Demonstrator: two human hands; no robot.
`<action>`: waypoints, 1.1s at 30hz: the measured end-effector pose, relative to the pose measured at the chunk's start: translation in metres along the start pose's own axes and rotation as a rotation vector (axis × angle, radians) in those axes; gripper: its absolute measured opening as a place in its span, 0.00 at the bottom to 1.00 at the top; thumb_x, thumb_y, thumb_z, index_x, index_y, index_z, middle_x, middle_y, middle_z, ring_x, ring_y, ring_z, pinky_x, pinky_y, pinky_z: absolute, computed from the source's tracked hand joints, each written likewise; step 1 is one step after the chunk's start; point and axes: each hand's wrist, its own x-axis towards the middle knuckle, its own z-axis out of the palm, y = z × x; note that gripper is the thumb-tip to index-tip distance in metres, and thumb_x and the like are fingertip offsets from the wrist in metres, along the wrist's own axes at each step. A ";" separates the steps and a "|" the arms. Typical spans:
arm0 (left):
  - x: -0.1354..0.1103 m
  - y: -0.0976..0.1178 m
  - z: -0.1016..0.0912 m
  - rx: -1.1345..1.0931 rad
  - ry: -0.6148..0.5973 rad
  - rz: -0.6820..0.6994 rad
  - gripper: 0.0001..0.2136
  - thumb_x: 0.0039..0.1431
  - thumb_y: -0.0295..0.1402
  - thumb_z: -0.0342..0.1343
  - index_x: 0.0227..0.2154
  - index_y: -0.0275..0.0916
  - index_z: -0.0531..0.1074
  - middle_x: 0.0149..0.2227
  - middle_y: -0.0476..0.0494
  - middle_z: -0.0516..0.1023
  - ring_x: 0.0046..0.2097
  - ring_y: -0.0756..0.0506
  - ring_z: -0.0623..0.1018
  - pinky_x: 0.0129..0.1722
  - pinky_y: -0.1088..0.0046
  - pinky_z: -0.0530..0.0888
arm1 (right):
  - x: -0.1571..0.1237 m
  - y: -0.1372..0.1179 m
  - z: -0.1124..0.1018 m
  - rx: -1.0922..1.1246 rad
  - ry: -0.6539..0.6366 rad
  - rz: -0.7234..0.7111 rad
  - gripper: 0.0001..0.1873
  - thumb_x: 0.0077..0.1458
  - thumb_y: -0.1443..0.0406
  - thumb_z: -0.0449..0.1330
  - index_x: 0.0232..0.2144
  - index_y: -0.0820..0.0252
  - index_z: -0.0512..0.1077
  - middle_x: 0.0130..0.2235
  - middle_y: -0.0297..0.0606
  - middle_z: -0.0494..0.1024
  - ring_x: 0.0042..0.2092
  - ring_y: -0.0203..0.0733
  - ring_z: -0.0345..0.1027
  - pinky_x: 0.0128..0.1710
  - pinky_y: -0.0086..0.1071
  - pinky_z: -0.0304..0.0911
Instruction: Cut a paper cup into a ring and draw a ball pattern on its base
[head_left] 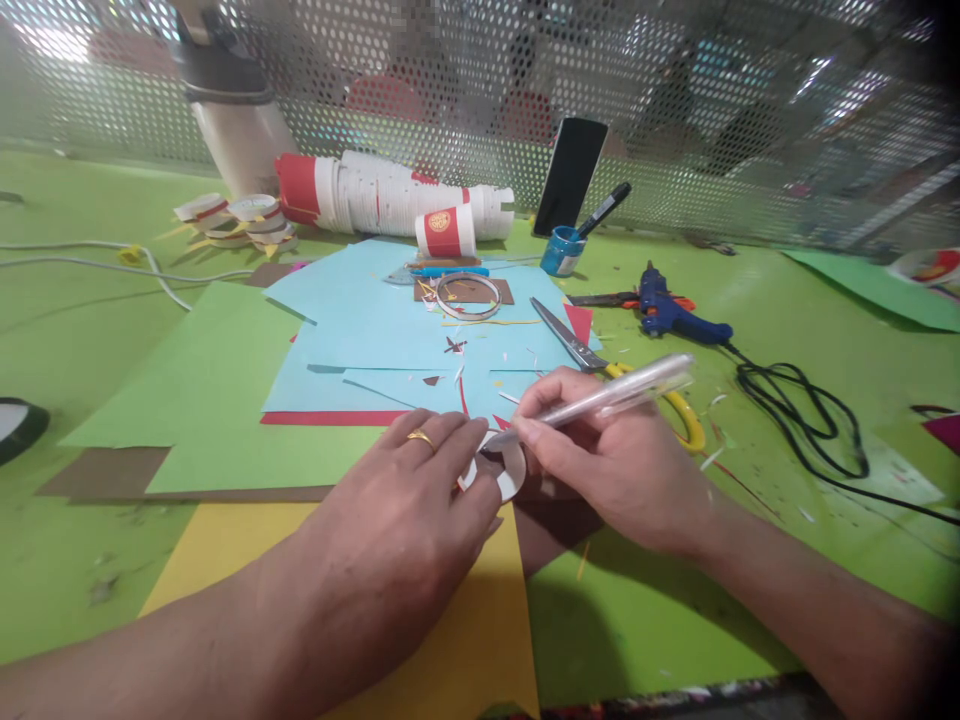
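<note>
My right hand (600, 450) pinches a clear-barrelled pen (611, 395) whose tip points down to the left. Its tip meets a small white round piece (511, 472), perhaps the cut bottom of a paper cup, with a dark patch inside. My left hand (420, 490), a gold ring on one finger, is closed over the left side of that piece, so much of it is hidden. Just beyond my right hand lie scissors (570, 335) with yellow handles. Beneath the hands are sheets of yellow paper (450, 620) and light blue paper (360, 340).
Behind the sheets lie a stack of paper cups (397, 195) and a single red-and-white cup (446, 232). A phone (570, 175) leans on the mesh screen by a blue jar (562, 252). A glue gun (667, 310) with a coiled cord lies right; cut cup rings (255, 215) sit left.
</note>
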 end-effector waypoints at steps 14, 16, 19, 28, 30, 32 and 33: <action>-0.001 0.000 0.002 0.026 -0.003 0.004 0.14 0.57 0.25 0.55 0.47 0.35 0.70 0.51 0.31 0.74 0.54 0.34 0.73 0.51 0.49 0.71 | 0.000 0.003 -0.002 0.034 0.009 0.027 0.05 0.59 0.66 0.56 0.30 0.57 0.66 0.25 0.28 0.70 0.25 0.31 0.64 0.27 0.27 0.63; -0.001 -0.001 0.002 0.016 0.012 0.006 0.13 0.57 0.25 0.55 0.46 0.35 0.71 0.51 0.31 0.74 0.53 0.34 0.73 0.51 0.49 0.71 | 0.001 0.004 -0.002 0.033 0.011 0.029 0.05 0.59 0.66 0.56 0.30 0.57 0.66 0.25 0.28 0.70 0.25 0.31 0.64 0.27 0.27 0.62; -0.001 -0.001 0.002 0.004 0.025 0.006 0.12 0.57 0.26 0.55 0.45 0.36 0.71 0.50 0.31 0.74 0.53 0.35 0.73 0.51 0.50 0.72 | 0.000 0.004 -0.003 0.039 0.018 0.036 0.05 0.58 0.65 0.57 0.30 0.57 0.67 0.25 0.28 0.70 0.25 0.31 0.64 0.27 0.27 0.62; -0.001 -0.001 0.002 0.018 0.013 0.008 0.13 0.56 0.25 0.56 0.45 0.35 0.71 0.50 0.30 0.74 0.53 0.34 0.73 0.51 0.49 0.72 | -0.002 0.001 -0.002 0.091 0.024 0.024 0.04 0.58 0.66 0.57 0.30 0.57 0.66 0.24 0.28 0.70 0.24 0.31 0.64 0.26 0.27 0.62; -0.001 -0.001 0.002 0.011 0.016 0.006 0.11 0.57 0.26 0.55 0.44 0.35 0.72 0.50 0.31 0.74 0.53 0.35 0.73 0.51 0.49 0.72 | -0.002 0.001 -0.001 0.051 0.008 0.014 0.04 0.57 0.67 0.57 0.29 0.58 0.67 0.24 0.28 0.70 0.24 0.31 0.63 0.25 0.26 0.61; -0.001 -0.001 0.002 0.006 0.020 0.002 0.11 0.58 0.26 0.55 0.44 0.36 0.72 0.50 0.31 0.74 0.53 0.35 0.73 0.51 0.49 0.72 | -0.001 0.000 0.000 0.026 0.003 0.015 0.04 0.57 0.67 0.57 0.29 0.58 0.67 0.24 0.28 0.70 0.24 0.31 0.63 0.24 0.26 0.61; -0.001 -0.001 0.002 0.006 0.023 0.002 0.11 0.58 0.26 0.55 0.44 0.36 0.72 0.50 0.31 0.74 0.53 0.35 0.73 0.51 0.49 0.72 | -0.001 0.000 0.000 0.026 0.004 0.019 0.04 0.57 0.67 0.57 0.29 0.58 0.67 0.24 0.28 0.70 0.24 0.31 0.63 0.24 0.27 0.61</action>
